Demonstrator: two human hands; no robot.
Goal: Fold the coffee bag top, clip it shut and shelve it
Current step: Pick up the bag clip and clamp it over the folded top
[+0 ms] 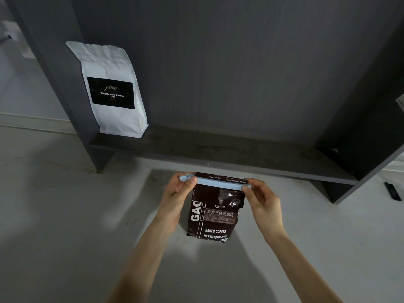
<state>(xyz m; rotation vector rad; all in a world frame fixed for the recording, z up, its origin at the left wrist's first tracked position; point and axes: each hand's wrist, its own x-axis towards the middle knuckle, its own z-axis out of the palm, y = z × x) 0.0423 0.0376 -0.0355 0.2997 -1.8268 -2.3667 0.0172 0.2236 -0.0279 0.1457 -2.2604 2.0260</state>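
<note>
A dark brown coffee bag (215, 217) stands upright on the pale floor, its top folded over. A long light-blue clip (218, 184) lies across the fold. My left hand (178, 193) pinches the clip's left end, thumb on the front. At the clip's right end my right hand (261, 196) grips it with thumb and fingers. The dark grey shelf board (218, 154) runs just beyond the bag.
A white coffee bag (111, 90) with a black label stands at the shelf's left end against the side panel. The shelf unit's right side panel (371, 138) rises at the right. A small black object (392, 191) lies on the floor far right.
</note>
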